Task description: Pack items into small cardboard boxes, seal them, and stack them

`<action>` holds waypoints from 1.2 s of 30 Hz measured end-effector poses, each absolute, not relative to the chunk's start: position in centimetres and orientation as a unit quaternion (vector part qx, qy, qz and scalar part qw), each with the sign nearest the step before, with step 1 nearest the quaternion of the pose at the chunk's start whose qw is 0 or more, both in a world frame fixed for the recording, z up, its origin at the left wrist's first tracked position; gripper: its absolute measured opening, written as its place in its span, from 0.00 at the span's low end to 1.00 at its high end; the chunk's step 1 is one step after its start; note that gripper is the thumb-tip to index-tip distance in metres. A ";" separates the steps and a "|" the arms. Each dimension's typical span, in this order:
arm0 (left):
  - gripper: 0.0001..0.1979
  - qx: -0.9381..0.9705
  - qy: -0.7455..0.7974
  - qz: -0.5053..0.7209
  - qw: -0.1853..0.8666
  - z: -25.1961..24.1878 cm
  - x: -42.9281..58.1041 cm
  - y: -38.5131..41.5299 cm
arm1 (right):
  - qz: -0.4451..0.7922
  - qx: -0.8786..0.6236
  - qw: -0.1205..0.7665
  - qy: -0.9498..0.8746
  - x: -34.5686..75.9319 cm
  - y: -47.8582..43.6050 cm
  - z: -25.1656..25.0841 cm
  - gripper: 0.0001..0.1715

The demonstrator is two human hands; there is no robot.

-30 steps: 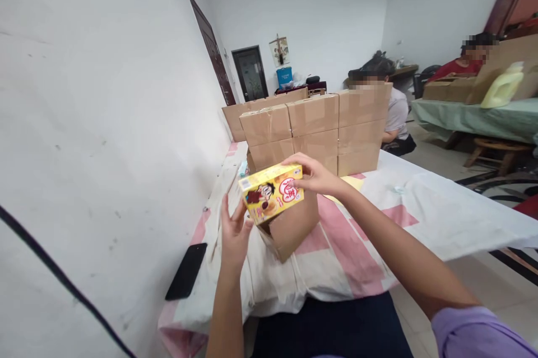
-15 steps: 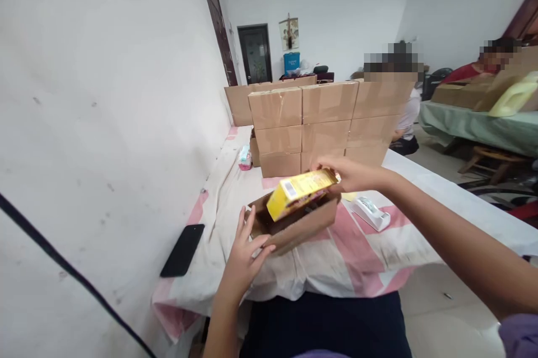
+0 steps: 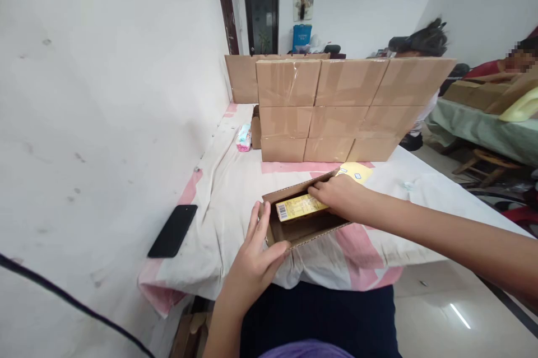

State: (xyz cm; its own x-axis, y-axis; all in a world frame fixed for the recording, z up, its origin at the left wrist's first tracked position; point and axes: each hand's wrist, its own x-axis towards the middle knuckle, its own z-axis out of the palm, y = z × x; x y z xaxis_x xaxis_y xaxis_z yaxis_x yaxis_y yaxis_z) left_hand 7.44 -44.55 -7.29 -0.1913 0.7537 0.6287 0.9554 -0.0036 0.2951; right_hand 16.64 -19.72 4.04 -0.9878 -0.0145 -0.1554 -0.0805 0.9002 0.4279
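An open cardboard box point(image 3: 290, 191) sits slightly askew near the table's front edge. My left hand point(image 3: 256, 251) grips its left end, with the thumb along the near rim and the fingers at the left wall. Inside lies a yellow printed carton point(image 3: 297, 207), a barcode on its left end, close to the box's far wall. My right hand point(image 3: 342, 195) reaches into the right part of the box, its fingers closed on the carton's right end. That end is hidden under the hand.
Beyond the box stands a stacked wall of taped cardboard boxes point(image 3: 315, 122). A black phone point(image 3: 173, 231) lies at left, near the wall. A soft pack point(image 3: 244, 138) and a yellow sheet point(image 3: 357, 172) rest on the cloth-covered table point(image 3: 218, 190). Two other people are behind, at right.
The yellow carton has gone from tilted above the rim to lower inside the cardboard box, my right hand moving down with it. My left hand stays at the box's left end. The view has shifted.
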 end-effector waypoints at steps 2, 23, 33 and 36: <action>0.07 -0.617 -0.692 -0.350 0.137 -7.4 7.4 -44.4 | 0.209 -0.050 0.050 0.975 16.7 -18.8 3.5 0.22; 0.33 -0.574 -0.663 -0.478 -0.049 -9.8 6.0 -40.2 | -0.509 0.022 -0.220 0.832 22.3 -12.7 -2.7 0.24; 0.36 -0.430 -0.752 -0.496 0.058 -9.7 4.6 -36.0 | -0.454 0.113 -0.360 0.807 19.9 -14.7 -8.9 0.41; 0.38 -0.443 -0.764 -0.460 0.089 -9.5 3.7 -36.0 | -0.522 0.100 -0.337 0.777 19.3 -14.4 -9.8 0.45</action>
State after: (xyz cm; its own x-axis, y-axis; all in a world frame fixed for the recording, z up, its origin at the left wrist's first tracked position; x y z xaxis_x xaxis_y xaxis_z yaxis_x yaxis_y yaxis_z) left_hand 3.72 -35.96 -9.51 -0.5918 0.5958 0.5430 0.7588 0.1843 0.6247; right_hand 19.27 -14.45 -9.80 -0.7522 0.5084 0.4192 -0.1962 0.4344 -0.8791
